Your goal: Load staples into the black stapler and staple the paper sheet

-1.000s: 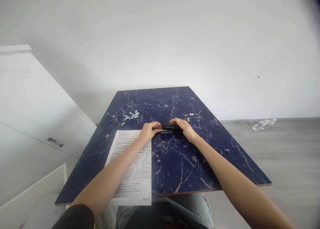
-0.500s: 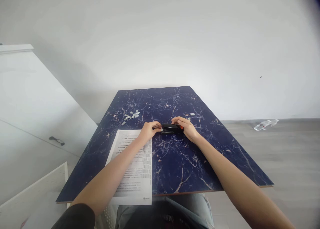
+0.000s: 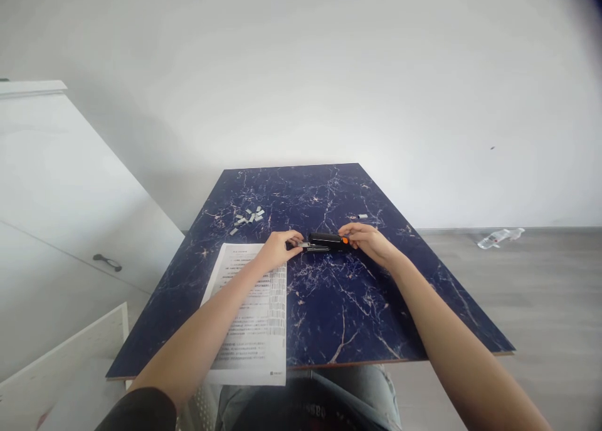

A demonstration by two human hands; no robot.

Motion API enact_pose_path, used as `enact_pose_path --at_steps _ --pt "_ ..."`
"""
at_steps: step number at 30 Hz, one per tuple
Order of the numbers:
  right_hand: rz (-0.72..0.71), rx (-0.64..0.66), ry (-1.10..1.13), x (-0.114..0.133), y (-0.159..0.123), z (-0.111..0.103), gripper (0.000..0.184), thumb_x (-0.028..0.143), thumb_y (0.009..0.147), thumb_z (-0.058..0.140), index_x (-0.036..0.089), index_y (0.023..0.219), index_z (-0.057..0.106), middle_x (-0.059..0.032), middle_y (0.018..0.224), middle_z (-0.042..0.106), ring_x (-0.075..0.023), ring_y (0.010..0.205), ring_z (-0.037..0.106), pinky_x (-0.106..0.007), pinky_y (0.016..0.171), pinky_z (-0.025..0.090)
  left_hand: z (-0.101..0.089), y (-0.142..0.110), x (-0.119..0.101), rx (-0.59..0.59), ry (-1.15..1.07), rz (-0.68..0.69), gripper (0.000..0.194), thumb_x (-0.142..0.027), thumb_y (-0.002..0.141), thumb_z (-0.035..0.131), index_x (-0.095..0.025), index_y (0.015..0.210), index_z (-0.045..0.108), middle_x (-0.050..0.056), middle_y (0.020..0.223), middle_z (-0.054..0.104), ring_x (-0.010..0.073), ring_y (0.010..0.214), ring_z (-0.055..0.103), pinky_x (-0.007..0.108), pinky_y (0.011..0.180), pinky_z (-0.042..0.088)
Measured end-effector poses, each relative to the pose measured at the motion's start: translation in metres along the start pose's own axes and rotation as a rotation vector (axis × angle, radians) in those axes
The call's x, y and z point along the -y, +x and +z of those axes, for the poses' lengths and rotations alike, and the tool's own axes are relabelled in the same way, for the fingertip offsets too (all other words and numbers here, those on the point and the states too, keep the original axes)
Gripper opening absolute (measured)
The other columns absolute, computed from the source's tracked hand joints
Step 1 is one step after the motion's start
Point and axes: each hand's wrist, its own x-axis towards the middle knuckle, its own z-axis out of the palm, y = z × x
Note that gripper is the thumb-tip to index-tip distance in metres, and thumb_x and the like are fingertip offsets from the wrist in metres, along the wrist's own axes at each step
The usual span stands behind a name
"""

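Observation:
A black stapler (image 3: pixel 324 238) with an orange part at its right end lies between my hands on the dark blue table. Its left end shows a metal strip, pulled out toward my left hand (image 3: pixel 280 248). The left fingers are closed on that end of the stapler. My right hand (image 3: pixel 368 239) has its fingertips curled around the orange end. Beneath my left forearm lies a printed sheet of paper (image 3: pixel 244 349), overhanging the table's front edge.
Several small grey strips, apparently staples (image 3: pixel 251 218), lie scattered at the back left of the marble-patterned table (image 3: pixel 343 330). One more strip (image 3: pixel 362 216) is behind my right hand. A crumpled clear plastic item (image 3: pixel 499 238) is on the floor at right.
My right hand has slid right, from over the stapler's body to its orange end. The stapler has shifted slightly right, and more of the metal strip shows at its left end.

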Motion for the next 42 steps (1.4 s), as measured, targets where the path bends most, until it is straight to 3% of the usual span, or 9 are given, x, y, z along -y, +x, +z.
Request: enact_pose_path --at_steps 3,9,26,36,42 --pt "0.036 0.016 0.035 0.001 -0.002 0.003 0.027 0.021 0.069 0.069 0.022 0.095 0.076 -0.0039 0.092 0.07 -0.0177 0.078 0.056 -0.031 0.064 0.039 -0.002 0.0 0.006 0.013 -0.023 -0.012 0.024 -0.025 0.083 0.075 -0.02 0.107 0.071 0.004 0.099 0.076 0.0166 0.086 0.072 0.031 0.087 0.057" --pt "0.043 -0.004 0.088 -0.001 0.0 0.004 0.032 0.021 0.066 0.073 0.023 0.097 0.074 -0.0045 0.104 0.071 -0.0183 0.084 0.059 -0.029 0.066 0.041 -0.01 -0.001 0.009 0.046 -0.037 -0.021 0.024 -0.026 0.084 0.075 -0.019 0.106 0.072 0.005 0.099 0.076 0.017 0.087 0.072 0.032 0.087 0.058" --pt "0.155 -0.052 0.151 0.0 0.002 0.0 0.026 0.019 0.055 0.083 0.021 0.08 0.073 -0.0036 0.086 0.07 -0.017 0.077 0.058 -0.031 0.066 0.041 -0.014 -0.002 0.006 0.065 -0.035 -0.065 0.026 -0.03 0.085 0.074 -0.021 0.109 0.072 0.006 0.103 0.076 0.0164 0.087 0.071 0.033 0.086 0.058" --pt "0.128 -0.02 0.201 -0.007 0.0 -0.006 0.034 0.021 0.063 0.084 0.021 0.096 0.075 -0.0056 0.098 0.072 -0.0166 0.082 0.06 -0.03 0.067 0.044 -0.015 -0.002 0.007 0.081 -0.024 -0.075 0.027 -0.03 0.085 0.074 -0.022 0.11 0.072 0.005 0.105 0.075 0.0165 0.089 0.071 0.033 0.088 0.057" --pt "0.108 -0.062 0.128 -0.007 0.002 -0.005 0.032 0.04 0.072 0.083 0.02 0.094 0.073 -0.0062 0.088 0.071 -0.0151 0.068 0.057 -0.031 0.063 0.045 -0.014 -0.002 0.008 0.084 -0.022 -0.067 0.026 -0.031 0.086 0.073 -0.021 0.11 0.072 0.006 0.105 0.075 0.0173 0.088 0.071 0.034 0.088 0.057"
